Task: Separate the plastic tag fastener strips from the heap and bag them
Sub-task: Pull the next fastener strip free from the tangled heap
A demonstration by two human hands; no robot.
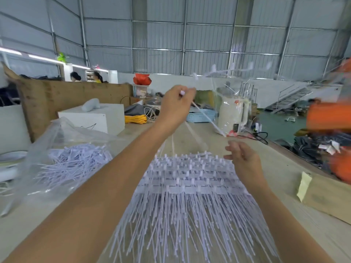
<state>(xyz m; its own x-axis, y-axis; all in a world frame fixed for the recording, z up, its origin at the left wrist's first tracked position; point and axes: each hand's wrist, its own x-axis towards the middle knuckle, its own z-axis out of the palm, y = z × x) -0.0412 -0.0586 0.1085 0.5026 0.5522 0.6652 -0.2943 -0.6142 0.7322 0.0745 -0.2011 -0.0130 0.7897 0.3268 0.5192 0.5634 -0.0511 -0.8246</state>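
Note:
A heap of pale lilac tag fastener strips [190,186] lies on the table in front of me, its long thin stems fanning toward me. My left hand [176,105] is raised above the heap's far edge and pinches one strip [207,116], which is blurred and stretches up to the right. My right hand [241,156] hovers at the heap's far right corner, fingers loosely spread, holding nothing. A clear plastic bag [62,158] with several loose fasteners inside lies open at the left.
A white box [106,118] and yellow cord [135,118] stand behind the bag. A blue basket [199,115] and a white kettle [230,114] sit at the table's far end. A yellow slip [303,185] lies at the right edge. Two people work far back left.

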